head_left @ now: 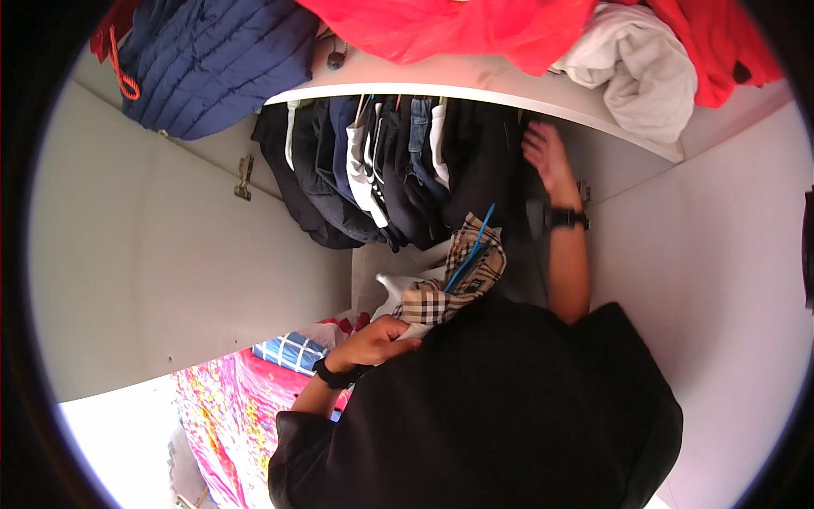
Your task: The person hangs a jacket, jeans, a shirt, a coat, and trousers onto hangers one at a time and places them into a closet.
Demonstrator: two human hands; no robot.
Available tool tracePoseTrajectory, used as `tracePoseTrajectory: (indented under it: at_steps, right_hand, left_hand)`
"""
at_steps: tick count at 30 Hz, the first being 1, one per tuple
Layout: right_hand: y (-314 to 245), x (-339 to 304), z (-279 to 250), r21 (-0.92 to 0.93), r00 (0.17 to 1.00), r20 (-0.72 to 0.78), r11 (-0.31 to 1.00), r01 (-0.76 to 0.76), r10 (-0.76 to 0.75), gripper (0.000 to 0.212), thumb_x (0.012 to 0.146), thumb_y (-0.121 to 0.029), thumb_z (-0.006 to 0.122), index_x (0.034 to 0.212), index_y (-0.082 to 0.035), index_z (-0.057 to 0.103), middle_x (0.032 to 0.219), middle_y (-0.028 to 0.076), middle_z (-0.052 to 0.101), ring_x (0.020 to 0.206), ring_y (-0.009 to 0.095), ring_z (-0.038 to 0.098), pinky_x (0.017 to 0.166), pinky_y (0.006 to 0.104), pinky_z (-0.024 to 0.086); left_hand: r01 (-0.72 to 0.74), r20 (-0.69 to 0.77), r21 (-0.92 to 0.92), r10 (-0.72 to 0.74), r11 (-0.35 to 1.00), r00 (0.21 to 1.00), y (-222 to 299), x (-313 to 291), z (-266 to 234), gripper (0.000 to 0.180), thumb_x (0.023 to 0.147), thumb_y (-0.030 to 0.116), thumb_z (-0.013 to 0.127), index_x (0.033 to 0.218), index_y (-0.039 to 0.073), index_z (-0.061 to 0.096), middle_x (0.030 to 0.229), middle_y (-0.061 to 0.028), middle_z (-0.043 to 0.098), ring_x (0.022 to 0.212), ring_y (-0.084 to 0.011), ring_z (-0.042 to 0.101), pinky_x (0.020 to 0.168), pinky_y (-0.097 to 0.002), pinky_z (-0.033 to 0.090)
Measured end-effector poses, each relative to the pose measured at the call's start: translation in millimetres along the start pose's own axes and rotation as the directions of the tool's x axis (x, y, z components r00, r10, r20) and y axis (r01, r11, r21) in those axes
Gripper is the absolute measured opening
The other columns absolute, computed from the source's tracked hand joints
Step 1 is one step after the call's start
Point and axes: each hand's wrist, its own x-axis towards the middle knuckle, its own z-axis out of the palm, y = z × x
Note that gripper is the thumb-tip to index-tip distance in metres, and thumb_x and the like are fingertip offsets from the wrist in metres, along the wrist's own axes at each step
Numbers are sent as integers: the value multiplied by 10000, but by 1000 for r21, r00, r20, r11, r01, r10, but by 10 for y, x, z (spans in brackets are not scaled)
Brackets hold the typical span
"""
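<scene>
A beige checked shirt (428,303) with dark and white lines hangs on a blue hanger (469,257) in front of my chest. My left hand (377,341) is closed on the shirt near its left side; my black sleeve and body hide the lower part. Pale cloth shows beside the shirt, and I cannot tell whether it belongs to it. Raised inside the wardrobe, my right hand (547,154) is open with fingers stretched, beside a black garment (487,157) at the right end of the hanging row. Whether the fingertips touch that garment is unclear.
Several dark and white clothes (365,165) hang below a white shelf (475,100). On the shelf lie a navy quilted jacket (216,64), red cloth (458,30) and a crumpled off-white cloth (632,72). Wardrobe doors stand at left (186,246) and right (712,280). Bright patterned fabric (229,416) lies lower left.
</scene>
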Motion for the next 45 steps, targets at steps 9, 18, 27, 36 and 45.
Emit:
tracePoseTrajectory:
  at_steps: [9,18,27,36,45]
  right_hand:
    - [684,-1714,-154,-502,903,-106,806,313,-417,340,935,-266,569,1089,29,638,1094,130,634,1037,223,584,937,312,423]
    - [-505,-2357,127,-375,990,-53,916,-141,131,923,918,-534,521,1528,-18,59,1510,247,299,1320,325,420,1033,459,372]
    - [-491,-1821,349,125,910,293,955,269,-294,947,799,-196,728,1503,12,128,1328,148,460,1197,251,500,1016,382,396]
    - [-290,144,-449,3,957,128,965,264,-262,742,778,-181,774,1389,23,405,1316,120,509,1144,244,515,986,339,423]
    - [328,1017,-206,-483,952,-21,837,258,-306,396,800,-202,694,1141,-19,608,1065,62,608,1010,189,549,863,336,450]
  left_hand:
    - [149,51,-469,-142,871,989,506,-39,-167,282,915,195,646,1067,-41,659,863,-25,671,777,-64,608,658,-218,464]
    - [-158,-141,-375,113,914,984,807,1362,229,226,961,184,572,935,-24,658,790,12,634,724,-40,558,613,-216,461]
    - [-490,-223,-199,448,849,866,925,2343,299,189,937,126,558,859,-27,635,721,22,575,684,-57,499,572,-240,412]
    - [-636,-370,389,745,667,555,770,3703,-121,218,913,179,552,925,-30,615,773,-163,615,716,-270,597,654,-372,471]
    - [-49,-326,301,151,952,933,-152,3871,-660,636,950,404,551,1376,-21,343,1258,-293,503,1162,-374,533,978,-428,420]
